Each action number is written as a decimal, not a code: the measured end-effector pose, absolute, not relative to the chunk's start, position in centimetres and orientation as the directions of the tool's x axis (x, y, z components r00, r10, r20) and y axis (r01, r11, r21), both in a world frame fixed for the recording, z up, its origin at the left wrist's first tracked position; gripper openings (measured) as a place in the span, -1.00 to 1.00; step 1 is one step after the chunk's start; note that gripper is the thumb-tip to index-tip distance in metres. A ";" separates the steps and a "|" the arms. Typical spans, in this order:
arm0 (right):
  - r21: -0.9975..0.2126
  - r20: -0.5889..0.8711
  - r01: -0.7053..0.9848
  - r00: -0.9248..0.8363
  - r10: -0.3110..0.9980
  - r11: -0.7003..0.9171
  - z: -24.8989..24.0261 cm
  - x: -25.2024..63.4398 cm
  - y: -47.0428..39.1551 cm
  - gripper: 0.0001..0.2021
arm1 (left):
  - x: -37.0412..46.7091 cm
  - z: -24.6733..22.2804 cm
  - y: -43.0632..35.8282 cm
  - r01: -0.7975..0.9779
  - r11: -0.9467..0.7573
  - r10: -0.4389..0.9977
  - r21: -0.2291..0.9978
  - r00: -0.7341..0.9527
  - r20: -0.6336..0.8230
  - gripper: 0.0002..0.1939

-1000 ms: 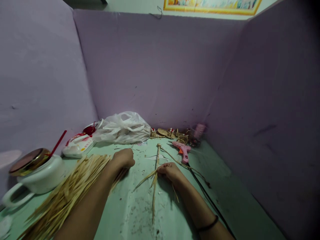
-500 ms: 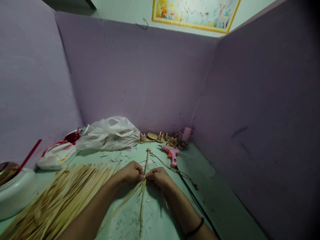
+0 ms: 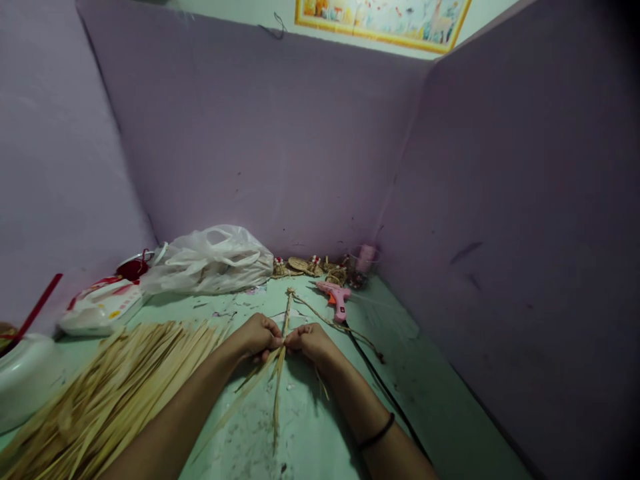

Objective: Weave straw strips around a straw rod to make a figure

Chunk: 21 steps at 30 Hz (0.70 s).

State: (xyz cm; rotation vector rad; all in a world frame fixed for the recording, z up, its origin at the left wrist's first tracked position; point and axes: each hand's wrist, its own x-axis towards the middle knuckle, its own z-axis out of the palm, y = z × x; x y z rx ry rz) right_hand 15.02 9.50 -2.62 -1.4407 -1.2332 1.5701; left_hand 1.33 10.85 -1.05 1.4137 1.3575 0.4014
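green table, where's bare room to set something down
Widest: near right side, between the black cord and the right purple wall. Smaller: between the forearms, around the loose strands. Crowded: left, with dried strips; back, with the plastic bag.

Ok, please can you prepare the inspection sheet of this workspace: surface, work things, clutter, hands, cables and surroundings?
Surface: green tabletop, dark specks and marks.
Work things: straw strand, loose ends splayed; pile of flat strips on the left.
Clutter: white plastic bag and pink glue gun farther back.
Hands: left hand and right hand close together, both pinching the straw strand.
Cables: black cord, from the glue gun toward the near side.
Surroundings: purple panels; yellow-bordered picture above.
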 end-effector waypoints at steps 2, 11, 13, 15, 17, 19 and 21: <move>-0.935 -0.350 0.124 -0.162 0.923 -0.332 -2.8 15.0 9.6 -0.92 | 1.5 -1.1 10.9 0.521 0.229 0.879 0.822 0.252 -0.405 -0.93; -0.933 -0.337 0.167 -0.091 0.937 -0.319 -3.4 14.6 9.7 -0.90 | 2.5 0.1 10.3 0.589 0.260 0.901 0.765 0.138 -0.412 -0.87; -0.934 -0.333 0.169 -0.100 0.938 -0.314 -3.7 14.6 9.8 -0.90 | 2.5 0.2 10.2 0.601 0.270 0.892 0.753 0.139 -0.430 -0.88; -0.936 -0.325 0.176 -0.107 0.939 -0.304 -3.9 14.6 9.9 -0.90 | 2.4 0.2 10.2 0.610 0.272 0.892 0.745 0.130 -0.432 -0.87; -0.939 -0.320 0.172 -0.112 0.941 -0.299 -4.0 14.6 9.9 -0.92 | 2.3 0.2 10.2 0.623 0.282 0.890 0.730 0.115 -0.442 -0.86; -0.942 -0.320 0.151 -0.125 0.939 -0.301 -3.9 14.7 9.9 -0.94 | 2.3 0.1 10.2 0.622 0.314 0.880 0.718 0.094 -0.466 -0.85; -0.943 -0.322 0.137 -0.142 0.936 -0.304 -3.7 14.7 9.8 -0.94 | 2.3 0.0 10.2 0.597 0.362 0.858 0.716 0.087 -0.507 -0.83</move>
